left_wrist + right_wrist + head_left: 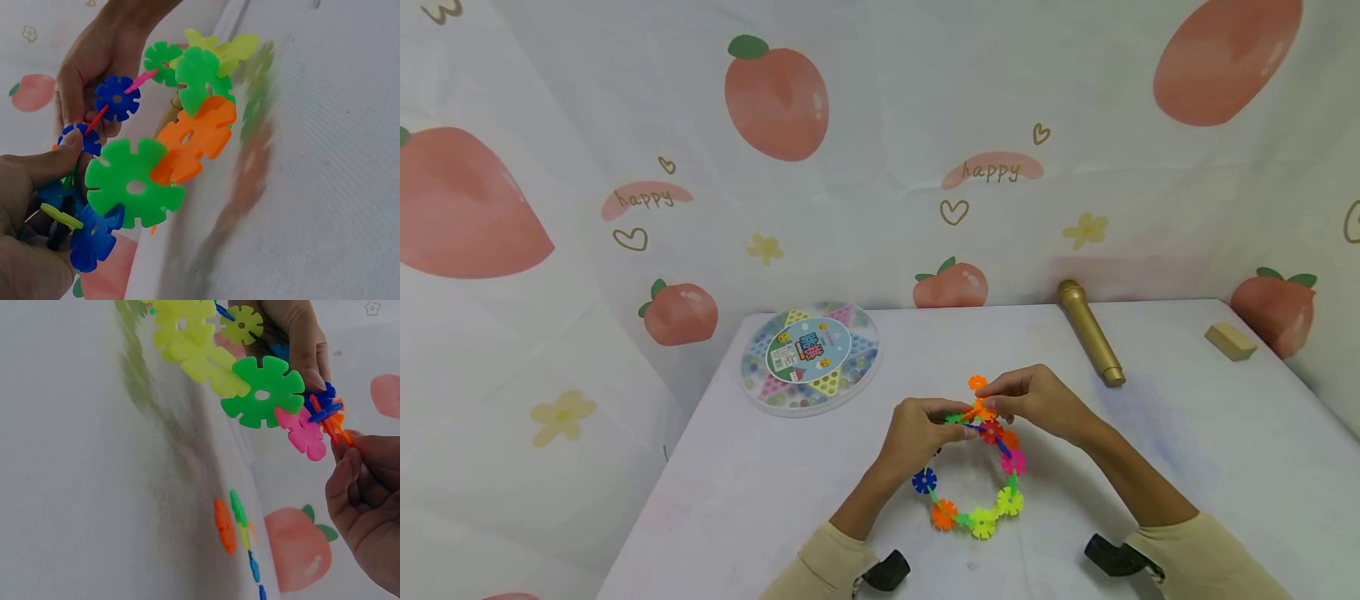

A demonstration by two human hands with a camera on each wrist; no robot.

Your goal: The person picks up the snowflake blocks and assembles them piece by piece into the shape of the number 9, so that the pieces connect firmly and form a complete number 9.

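Observation:
A ring of interlocking flower discs (981, 524) in blue, orange, green, yellow, pink and red is held up over the white table. My left hand (917, 433) pinches the ring's upper left part between thumb and fingers, at blue discs in the left wrist view. At the top of the ring, my right hand (1041, 404) pinches an orange disc (334, 428), which meets blue discs close to the left fingertips. Whether that orange disc is slotted in cannot be told. Another orange disc (977, 382) shows just beyond the hands. More discs (225, 526) appear low in the right wrist view.
A round Chinese checkers box (865, 367) lies at the table's back left. Toward the back right is a gold microphone (1090, 333), with a small tan block (1231, 342) farther right. A peach-printed cloth (880, 217) hangs behind the table.

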